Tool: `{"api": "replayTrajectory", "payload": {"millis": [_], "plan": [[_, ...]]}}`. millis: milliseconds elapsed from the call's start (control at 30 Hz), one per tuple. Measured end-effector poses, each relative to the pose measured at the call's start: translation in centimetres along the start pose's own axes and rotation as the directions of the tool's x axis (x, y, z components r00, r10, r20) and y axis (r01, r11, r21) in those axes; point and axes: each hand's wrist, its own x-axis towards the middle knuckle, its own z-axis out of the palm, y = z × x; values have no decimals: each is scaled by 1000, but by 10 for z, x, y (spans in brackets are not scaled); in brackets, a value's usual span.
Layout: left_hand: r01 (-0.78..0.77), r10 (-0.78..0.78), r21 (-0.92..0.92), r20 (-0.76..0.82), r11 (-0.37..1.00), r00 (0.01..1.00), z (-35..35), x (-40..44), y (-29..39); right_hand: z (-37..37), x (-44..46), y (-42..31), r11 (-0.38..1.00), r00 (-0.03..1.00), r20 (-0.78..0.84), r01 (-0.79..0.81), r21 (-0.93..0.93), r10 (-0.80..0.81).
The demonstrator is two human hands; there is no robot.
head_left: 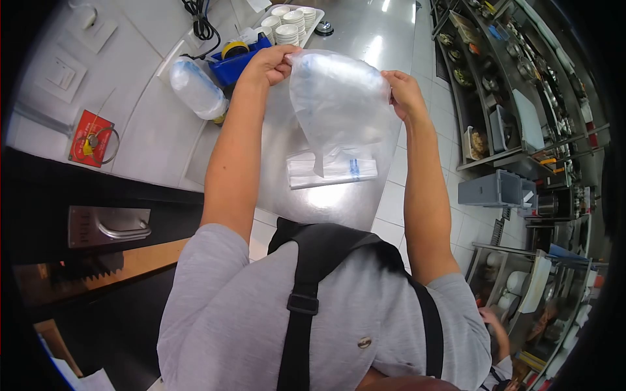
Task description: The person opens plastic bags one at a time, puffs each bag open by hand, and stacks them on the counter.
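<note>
Stretched between my two hands is a clear plastic bag (339, 98), held up over the steel counter. My left hand (272, 64) pinches its upper left corner. The upper right edge is gripped by my right hand (405, 92), fingers closed on the plastic. Below the bag, a flat stack of folded white plastic bags (331, 171) with blue print lies on the counter. The hanging bag's lower tip overlaps that stack. Whether the held bag's mouth is parted, I cannot tell.
Left on the counter stand a blue tape dispenser (228, 68) and a plastic-wrapped roll (195, 88). A tray of stacked white cups (287, 29) and a call bell (324, 28) sit farther back. Metal shelving (479, 124) and a grey bin (489, 191) are at right; another person's arm (499, 332) shows low right.
</note>
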Motion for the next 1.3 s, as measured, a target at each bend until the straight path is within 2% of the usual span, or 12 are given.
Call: {"api": "replayTrajectory", "payload": {"millis": [200, 300, 500, 600, 700, 767, 833, 900, 1067, 1200, 1233, 1300], "plan": [[138, -138, 11, 105, 990, 985, -65, 97, -69, -9, 20, 22, 998, 996, 66, -53, -40, 56], [19, -5, 76, -181, 997, 984, -7, 10, -72, -10, 31, 67, 999, 998, 39, 40, -25, -39], [-208, 352, 592, -138, 779, 926, -51, 65, -100, -15, 27, 81, 975, 992, 126, 10, -222, 18], [-517, 565, 266, -151, 813, 811, -4, 0, -69, -23, -13, 27, 900, 879, 362, 395, -186, -311], [-703, 699, 8, -104, 712, 707, -17, 76, -121, 3, -8, 47, 948, 889, 339, 317, 34, -309], [-612, 973, 784, 49, 103, 226, -10, 73, -149, 25, 7, 95, 962, 928, 270, 273, -21, -258], [-445, 623, 592, -127, 672, 772, -18, 83, -157, 29, 8, 100, 938, 930, 226, 323, -123, -290], [-259, 529, 788, -98, 559, 843, -26, 76, -160, 37, -3, 112, 900, 921, 136, 386, -202, -364], [-726, 787, 400, 21, 559, 617, -25, 46, -158, 98, -67, 146, 572, 571, -216, 570, -590, -792], [-667, 675, -217, -44, 713, 736, -33, -20, -172, 61, -126, 143, 697, 822, 231, 566, -441, -521], [-632, 657, -223, 53, 742, 752, -35, -41, -156, 48, -129, 130, 889, 953, 64, 298, -348, -295], [-645, 669, -180, 164, 743, 725, -37, -67, -140, 15, -105, 107, 868, 920, -75, 333, -367, -385]]}}
